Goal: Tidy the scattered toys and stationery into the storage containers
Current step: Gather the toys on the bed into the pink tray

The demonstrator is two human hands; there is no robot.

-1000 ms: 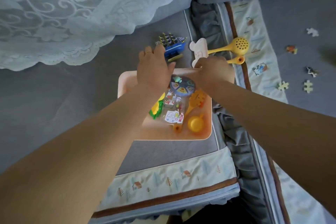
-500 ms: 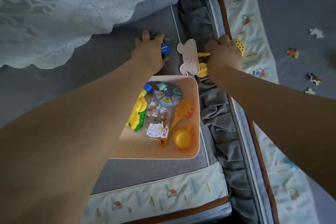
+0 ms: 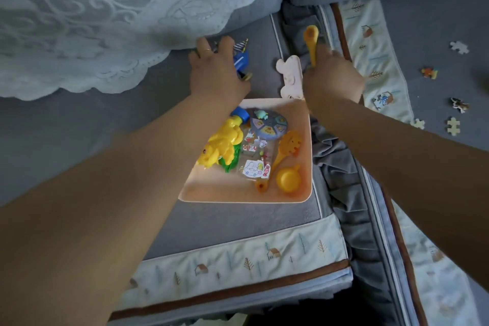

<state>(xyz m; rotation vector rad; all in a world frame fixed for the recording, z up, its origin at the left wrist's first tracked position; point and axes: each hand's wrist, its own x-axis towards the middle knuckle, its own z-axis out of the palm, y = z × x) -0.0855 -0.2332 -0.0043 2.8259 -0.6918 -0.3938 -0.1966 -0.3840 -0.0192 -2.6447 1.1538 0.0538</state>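
Yellow spoon (image 3: 311, 42) now raised, gripped by right hand (image 3: 334, 79) | left hand (image 3: 218, 71) grips blue boat (image 3: 241, 59)

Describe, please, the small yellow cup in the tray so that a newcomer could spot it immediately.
Find the peach tray on the grey cushion. In its near right corner sits the yellow cup, beside an orange spoon-like toy. It is the only round, open-topped piece there.

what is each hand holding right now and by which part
The right hand grips the yellow toy spoon by its handle, bowl end sticking out. The left hand lies over the blue toy boat; its hold is hidden.
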